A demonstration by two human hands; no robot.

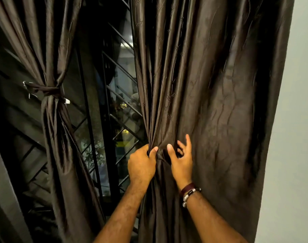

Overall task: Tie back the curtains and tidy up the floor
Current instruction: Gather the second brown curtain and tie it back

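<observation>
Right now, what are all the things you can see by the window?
Tied curtain: one, dark brown, left side.
Tie band: one, dark brown, knotted around the left curtain.
Loose curtain: one, dark brown, right side, hanging open.
Window grille: one, black, between the curtains.
Wall: one, pale grey, far right.
Bracelets: dark and silver, count unclear, right wrist.
Left hand: gripping bunched loose curtain.
Right hand: fingers spread on the same curtain.
</observation>
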